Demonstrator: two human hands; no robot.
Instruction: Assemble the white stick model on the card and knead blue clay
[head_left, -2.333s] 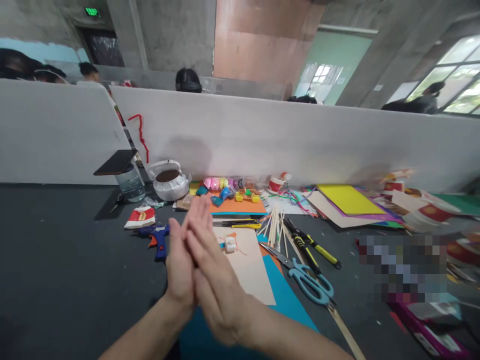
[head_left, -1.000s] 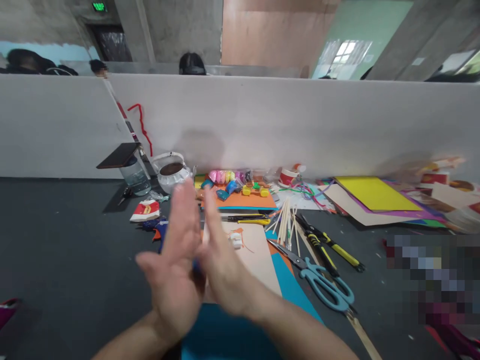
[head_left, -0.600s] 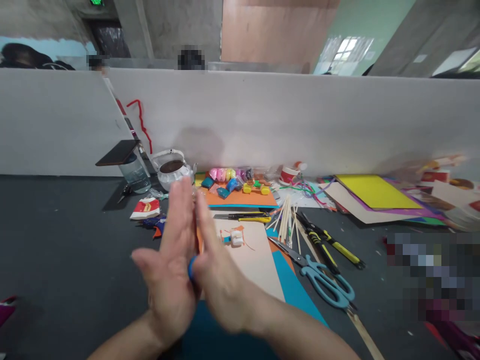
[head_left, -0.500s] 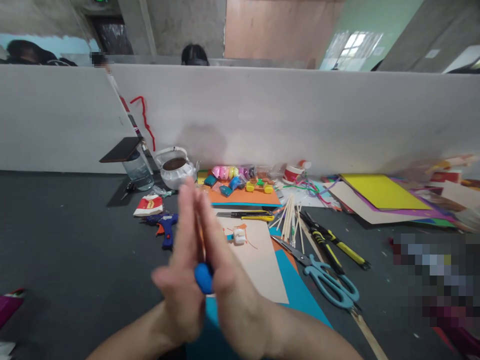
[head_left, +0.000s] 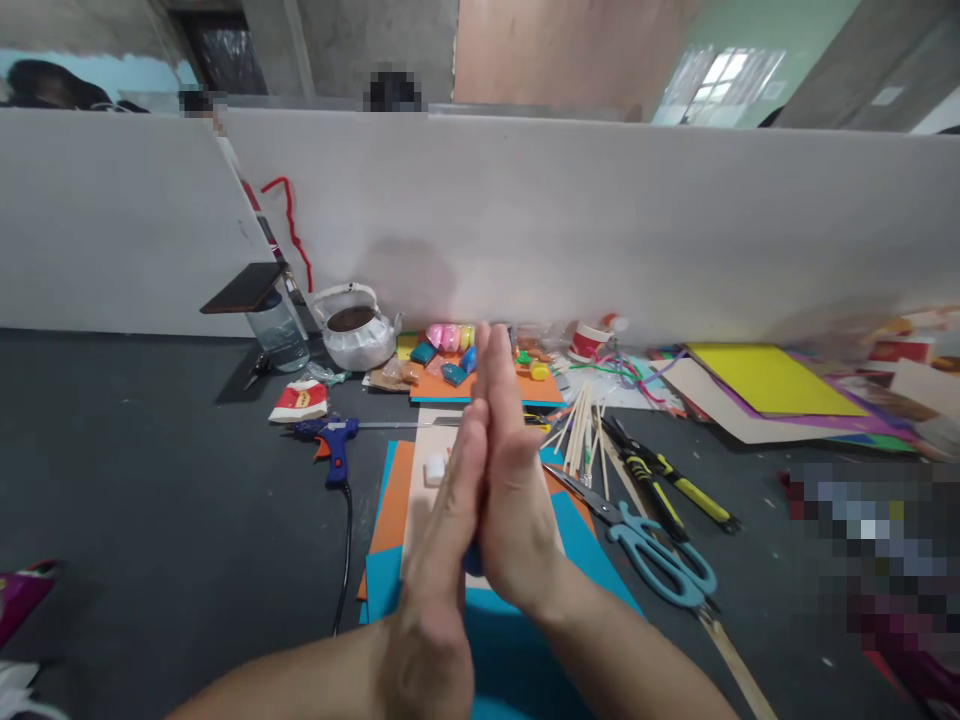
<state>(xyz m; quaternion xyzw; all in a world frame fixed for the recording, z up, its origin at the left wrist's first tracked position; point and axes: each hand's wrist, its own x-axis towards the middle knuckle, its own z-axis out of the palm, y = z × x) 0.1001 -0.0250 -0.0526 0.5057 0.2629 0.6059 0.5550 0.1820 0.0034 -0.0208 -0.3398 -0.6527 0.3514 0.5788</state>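
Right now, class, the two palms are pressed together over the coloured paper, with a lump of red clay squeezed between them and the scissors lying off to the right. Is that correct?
Not quite: the clay is blue, not red. The head view shows a blue bit peeking out between the left hand and the right hand. The palms are indeed pressed together over the coloured paper, and the scissors lie to the right.

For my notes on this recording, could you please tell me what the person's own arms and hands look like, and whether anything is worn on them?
Both forearms are bare, with no sleeves in view. The left hand and right hand wear no gloves; no rings, watch, bracelets or markings show on either.
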